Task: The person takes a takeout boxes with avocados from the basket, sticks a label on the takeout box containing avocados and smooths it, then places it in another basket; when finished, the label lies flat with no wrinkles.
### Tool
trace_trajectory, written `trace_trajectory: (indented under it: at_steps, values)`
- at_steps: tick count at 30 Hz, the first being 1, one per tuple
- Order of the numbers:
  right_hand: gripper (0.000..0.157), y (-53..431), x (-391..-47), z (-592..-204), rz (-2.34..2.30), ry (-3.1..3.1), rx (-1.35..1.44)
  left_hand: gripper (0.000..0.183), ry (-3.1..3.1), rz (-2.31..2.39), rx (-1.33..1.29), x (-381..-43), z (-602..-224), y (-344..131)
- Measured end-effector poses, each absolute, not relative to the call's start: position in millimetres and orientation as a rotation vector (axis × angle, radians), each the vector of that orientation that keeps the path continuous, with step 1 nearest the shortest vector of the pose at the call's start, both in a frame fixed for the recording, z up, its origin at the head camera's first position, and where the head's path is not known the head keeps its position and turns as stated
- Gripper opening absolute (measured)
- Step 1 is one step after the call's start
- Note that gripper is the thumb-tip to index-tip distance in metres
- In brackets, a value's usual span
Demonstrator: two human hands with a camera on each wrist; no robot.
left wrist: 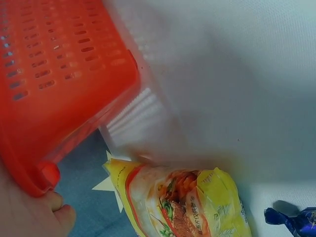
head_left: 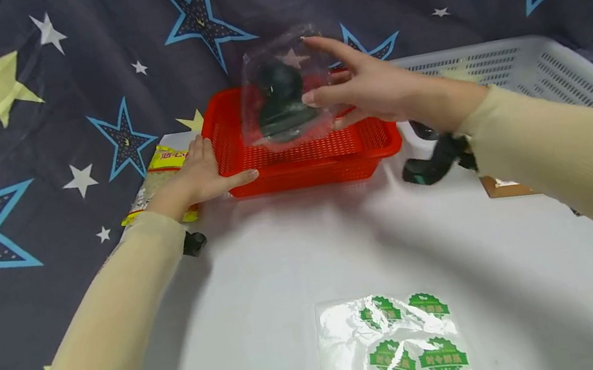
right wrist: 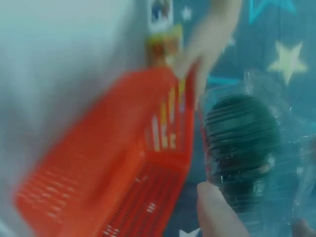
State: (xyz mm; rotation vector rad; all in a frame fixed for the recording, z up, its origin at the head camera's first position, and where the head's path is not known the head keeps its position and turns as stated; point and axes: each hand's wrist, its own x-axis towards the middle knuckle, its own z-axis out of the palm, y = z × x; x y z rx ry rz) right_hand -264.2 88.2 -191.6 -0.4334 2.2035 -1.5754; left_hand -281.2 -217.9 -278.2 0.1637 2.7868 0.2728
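1. The desk (head_left: 256, 296) is white, with soft shadows of the arms across it.
2. Behind it hangs a dark blue-grey cloth (head_left: 93, 22) printed with yellow and white stars and larger blue-outlined ones.
3. A red basket (head_left: 304, 177) with slotted walls stands at the back of the desk, near the cloth.
4. A larger pale grey basket (head_left: 578, 72) stands to its right, partly behind the right sleeve (head_left: 561, 147).
5. Left of the red basket lies a yellow printed bag (head_left: 157, 181).
6. Near the front lies a glossy sheet (head_left: 391, 340) with four green round stickers.
7. The left hand (head_left: 195, 179) touches the red basket's left end, fingers straight and together, thumb spread wide along the rim.
8. The right hand (head_left: 374, 83) pinches a clear-wrapped dark green pack (head_left: 283, 105) between thumb and fingers.
9. That pack is in the air by the red basket; whether directly above it, I cannot tell.
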Motion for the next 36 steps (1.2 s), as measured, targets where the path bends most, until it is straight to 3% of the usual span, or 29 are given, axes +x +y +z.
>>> trace_trajectory:
  at_steps: [8,14,24,36]
  values:
    - [0.081,157,-171,-240,-1.502,2.227,-0.542,0.132,2.794,0.291,0.150,-280,-279,-219]
    - [0.084,186,-133,-293,-1.604,2.115,-0.565,0.136,2.781,0.279,0.172,-279,-277,-218]
    - [0.087,185,-136,-341,-1.692,2.072,-0.482,0.135,2.781,0.319,0.187,-280,-278,-212]
    - [0.086,186,-142,-339,-1.514,2.134,-0.516,0.133,2.783,0.383,0.167,-281,-278,-217]
